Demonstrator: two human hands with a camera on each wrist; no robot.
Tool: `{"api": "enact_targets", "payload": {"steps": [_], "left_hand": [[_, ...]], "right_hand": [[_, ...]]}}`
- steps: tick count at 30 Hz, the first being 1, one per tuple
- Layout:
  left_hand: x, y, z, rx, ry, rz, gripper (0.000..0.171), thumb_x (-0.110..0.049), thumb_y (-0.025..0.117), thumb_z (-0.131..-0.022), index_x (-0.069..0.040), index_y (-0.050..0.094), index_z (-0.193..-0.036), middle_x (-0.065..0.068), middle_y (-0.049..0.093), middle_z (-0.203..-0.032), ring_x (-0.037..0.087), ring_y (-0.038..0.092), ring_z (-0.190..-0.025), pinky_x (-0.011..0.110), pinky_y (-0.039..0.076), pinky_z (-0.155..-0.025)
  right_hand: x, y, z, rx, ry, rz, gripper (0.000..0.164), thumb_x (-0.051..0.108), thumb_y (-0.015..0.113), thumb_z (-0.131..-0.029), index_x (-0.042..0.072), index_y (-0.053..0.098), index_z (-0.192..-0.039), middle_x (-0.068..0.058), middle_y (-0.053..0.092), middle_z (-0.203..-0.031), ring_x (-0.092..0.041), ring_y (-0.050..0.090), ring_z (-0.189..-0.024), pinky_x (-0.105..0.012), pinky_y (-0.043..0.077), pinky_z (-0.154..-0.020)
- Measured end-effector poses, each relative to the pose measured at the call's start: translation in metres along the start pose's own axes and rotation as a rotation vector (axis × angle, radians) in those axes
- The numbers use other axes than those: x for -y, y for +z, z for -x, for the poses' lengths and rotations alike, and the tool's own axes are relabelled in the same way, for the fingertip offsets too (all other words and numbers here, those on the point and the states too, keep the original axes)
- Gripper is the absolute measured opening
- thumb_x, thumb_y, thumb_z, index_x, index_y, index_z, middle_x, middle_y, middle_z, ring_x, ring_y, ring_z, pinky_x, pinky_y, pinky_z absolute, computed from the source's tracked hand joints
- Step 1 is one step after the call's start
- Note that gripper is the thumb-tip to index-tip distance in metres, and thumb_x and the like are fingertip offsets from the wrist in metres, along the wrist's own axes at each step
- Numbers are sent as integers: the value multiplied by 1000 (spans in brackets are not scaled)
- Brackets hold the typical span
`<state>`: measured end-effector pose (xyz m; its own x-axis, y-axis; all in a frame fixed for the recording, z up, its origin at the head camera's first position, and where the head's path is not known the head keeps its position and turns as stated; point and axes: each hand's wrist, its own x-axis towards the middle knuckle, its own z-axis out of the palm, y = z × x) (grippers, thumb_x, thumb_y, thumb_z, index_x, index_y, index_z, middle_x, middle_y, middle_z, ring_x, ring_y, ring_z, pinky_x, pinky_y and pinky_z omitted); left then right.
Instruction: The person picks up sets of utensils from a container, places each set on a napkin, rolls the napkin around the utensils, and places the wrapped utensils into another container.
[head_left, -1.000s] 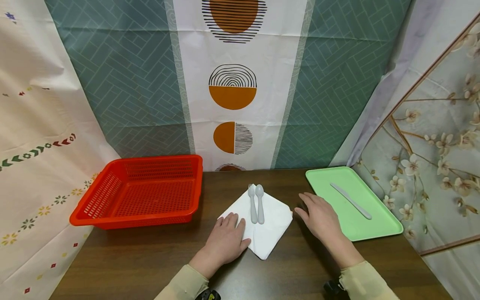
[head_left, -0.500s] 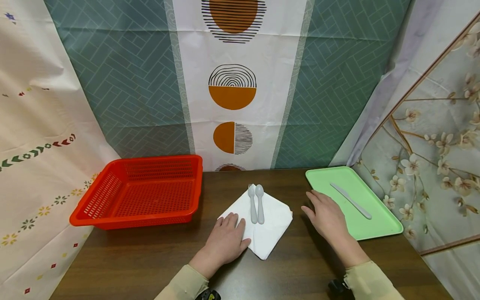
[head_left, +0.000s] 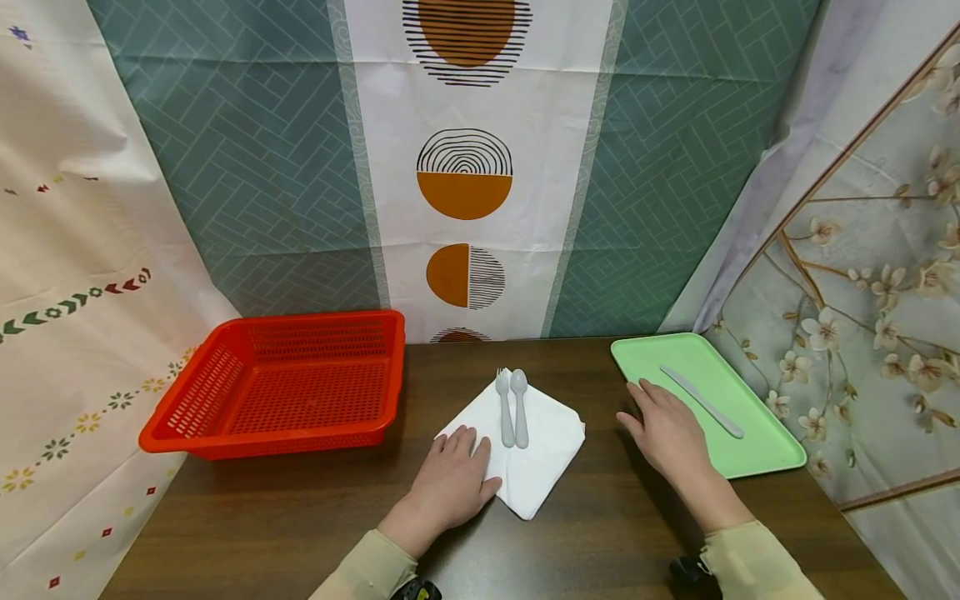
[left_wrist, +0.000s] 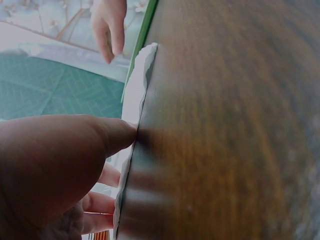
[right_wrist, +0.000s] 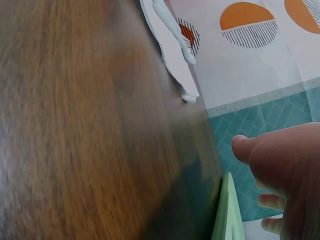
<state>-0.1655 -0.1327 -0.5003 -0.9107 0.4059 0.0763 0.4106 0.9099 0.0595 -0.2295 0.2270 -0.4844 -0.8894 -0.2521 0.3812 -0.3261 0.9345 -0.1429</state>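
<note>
A folded white napkin (head_left: pixel 543 437) lies on the wooden table, turned cornerwise. On it a grey fork (head_left: pixel 506 408) and a grey spoon (head_left: pixel 520 408) lie side by side, handles toward the person. My left hand (head_left: pixel 453 483) rests on the napkin's near left edge, fingers extended; in the left wrist view its thumb (left_wrist: pixel 117 134) touches the napkin edge. Above the near left side of the green tray (head_left: pixel 750 462) hovers my right hand (head_left: pixel 670 433), holding nothing, fingers loosely extended. A grey knife (head_left: pixel 702 402) lies slantwise on that tray.
A red perforated basket (head_left: pixel 322 383) stands at the back left of the table. Patterned cloth (head_left: pixel 487 208) hangs behind the table, with more cloth at both sides. Bare wood (head_left: pixel 585 542) shows between the hands in front.
My right hand has moved rightward, away from the napkin and toward the green tray. The left hand, napkin, fork and spoon have stayed in place.
</note>
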Motion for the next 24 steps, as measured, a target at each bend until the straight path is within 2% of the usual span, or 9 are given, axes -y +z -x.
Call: {"api": "enact_targets", "payload": {"steps": [8, 24], "left_hand": [[0, 0, 0, 12, -6, 0, 65, -49, 69, -105, -5, 63, -152, 22, 58, -155, 41, 52, -147, 61, 41, -121], [1, 1, 0, 3, -1, -10, 64, -49, 70, -105, -5, 64, -151, 22, 58, -155, 40, 53, -147, 61, 42, -121]], "right_hand": [[-11, 0, 2, -2, -2, 21, 60, 27, 77, -104, -7, 60, -150, -36, 57, -151, -54, 55, -140, -65, 43, -116], [-45, -2, 8, 41, 62, 35, 63, 30, 76, -105, -9, 57, -151, -38, 52, -155, -58, 51, -141, -69, 42, -114]]}}
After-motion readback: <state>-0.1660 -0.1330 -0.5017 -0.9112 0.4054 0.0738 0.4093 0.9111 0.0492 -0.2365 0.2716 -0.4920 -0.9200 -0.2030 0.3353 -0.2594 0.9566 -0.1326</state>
